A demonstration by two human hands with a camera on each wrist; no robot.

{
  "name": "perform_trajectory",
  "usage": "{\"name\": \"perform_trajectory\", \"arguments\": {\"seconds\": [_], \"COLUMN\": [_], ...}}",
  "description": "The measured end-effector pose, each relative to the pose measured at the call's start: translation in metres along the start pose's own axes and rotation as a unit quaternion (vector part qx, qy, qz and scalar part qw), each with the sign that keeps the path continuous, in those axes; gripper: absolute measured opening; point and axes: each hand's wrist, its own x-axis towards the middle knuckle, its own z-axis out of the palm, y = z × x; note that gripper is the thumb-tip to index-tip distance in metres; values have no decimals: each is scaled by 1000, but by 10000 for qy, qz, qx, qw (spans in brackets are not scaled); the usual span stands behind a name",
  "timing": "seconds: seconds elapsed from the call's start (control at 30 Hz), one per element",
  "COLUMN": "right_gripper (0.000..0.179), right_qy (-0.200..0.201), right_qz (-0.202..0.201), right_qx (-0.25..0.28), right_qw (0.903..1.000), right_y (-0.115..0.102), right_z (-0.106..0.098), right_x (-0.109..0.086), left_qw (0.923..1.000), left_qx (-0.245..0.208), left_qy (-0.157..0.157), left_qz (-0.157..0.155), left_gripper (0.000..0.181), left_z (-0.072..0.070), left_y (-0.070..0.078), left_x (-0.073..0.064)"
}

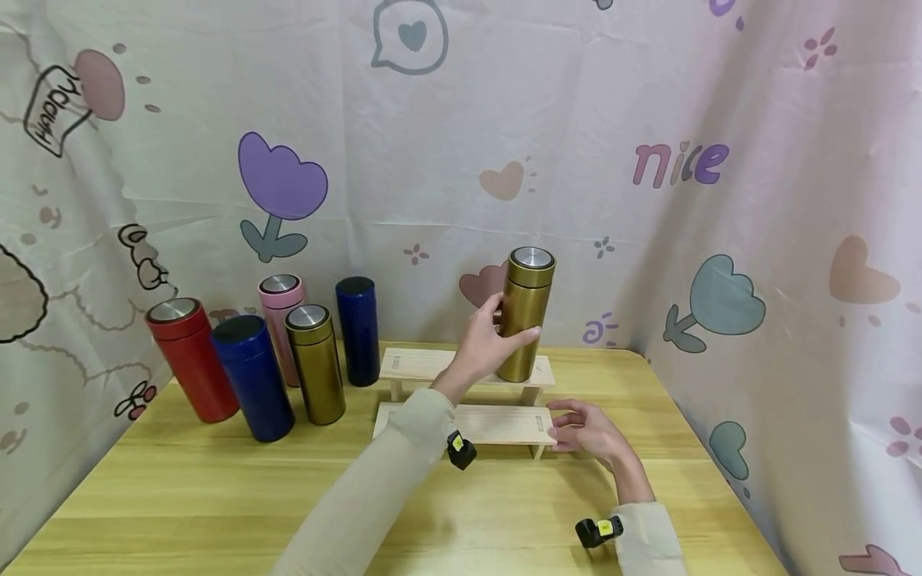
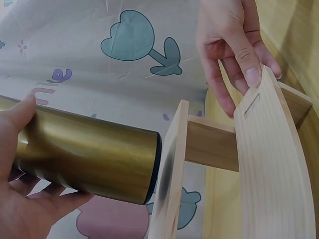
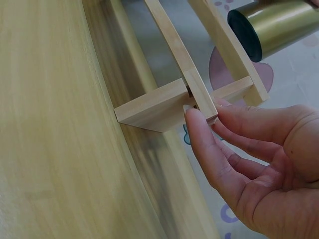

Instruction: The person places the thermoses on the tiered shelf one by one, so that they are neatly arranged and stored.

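My left hand grips a gold thermos bottle with a silver-topped lid, fingers and thumb curled round its body. The bottle stands nearly upright over the right end of the upper board of a two-tier wooden stand. In the left wrist view, the dark base of the gold bottle is very close to that board; whether they touch I cannot tell. My right hand pinches the right end of the lower board between thumb and fingers, seen closely on the board's corner in the right wrist view.
Left of the stand several more bottles stand on the wooden table: a red one, a blue one, a pink one, a second gold one and another blue one. A patterned curtain hangs behind.
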Motion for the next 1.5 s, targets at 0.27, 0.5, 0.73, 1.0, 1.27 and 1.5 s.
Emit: {"name": "perform_trajectory", "arguments": {"seconds": [0.27, 0.5, 0.73, 1.0, 1.27, 1.5], "right_gripper": [61, 61, 61, 62, 60, 59], "right_qy": [-92, -57, -131, -105, -72, -34], "right_qz": [-41, -61, -74, -80, -54, -71], "right_qx": [67, 27, 46, 46, 76, 31], "right_qw": [9999, 10000, 9999, 9999, 9999, 10000], "right_y": [3, 2, 3, 3, 4, 4], "right_z": [1, -1, -3, -2, -2, -2], "right_x": [1, 0, 0, 2, 3, 3], "left_qw": [9998, 9998, 9997, 9997, 9998, 9998], "left_qx": [-59, -44, -14, 7, -97, -104], "left_qy": [57, 12, -14, -24, -72, -34], "left_qz": [156, 202, 250, 239, 153, 166], "left_gripper": [73, 74, 73, 72, 73, 74], "left_z": [5, 14, 20, 22, 24, 26], "left_y": [-3, -3, -2, -1, -2, -5], "left_x": [3, 5, 6, 7, 5, 5]}}
